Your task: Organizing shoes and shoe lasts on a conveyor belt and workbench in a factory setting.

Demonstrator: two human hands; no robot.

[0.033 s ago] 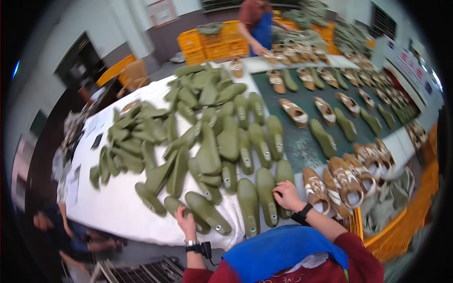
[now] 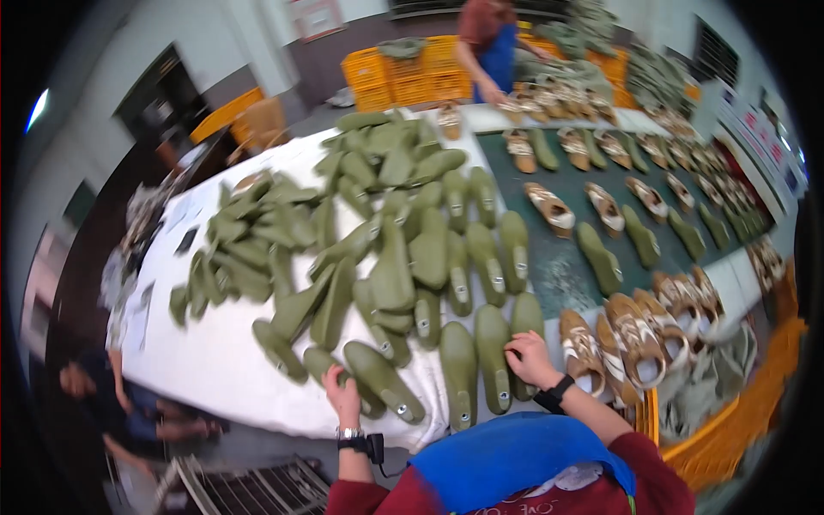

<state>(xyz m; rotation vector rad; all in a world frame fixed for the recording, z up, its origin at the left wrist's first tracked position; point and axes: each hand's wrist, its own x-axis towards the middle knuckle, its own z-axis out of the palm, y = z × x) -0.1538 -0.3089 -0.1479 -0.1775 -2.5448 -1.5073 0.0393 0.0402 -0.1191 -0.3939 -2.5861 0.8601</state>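
Observation:
My left hand [image 2: 342, 400] is closed at the near end of a green shoe last [image 2: 319, 362] lying at the table's front edge. Just right of it lies another green last [image 2: 383, 382] with a metal-ringed hole in its heel. My right hand [image 2: 533, 361] bends its fingers over the heel part of a standing-row last [image 2: 525, 314], partly hiding it. Two similar lasts, one of them the middle last [image 2: 492, 352], lie to its left. Tan-and-white sneakers [image 2: 582, 350] are set close to the right of that hand.
A white-covered table [image 2: 184, 343] bears a large pile of lasts [image 2: 390, 249]. On the green mat [image 2: 558, 275], sneakers and lasts lie in rows. Orange crates [image 2: 386, 77] stand behind, another crate [image 2: 712, 455] near right. A co-worker [image 2: 489, 51] handles shoes at the far side; another person sits lower left.
The whole view has shifted slightly, so the table and lasts appear a little further right. Both hands stay at the same lasts.

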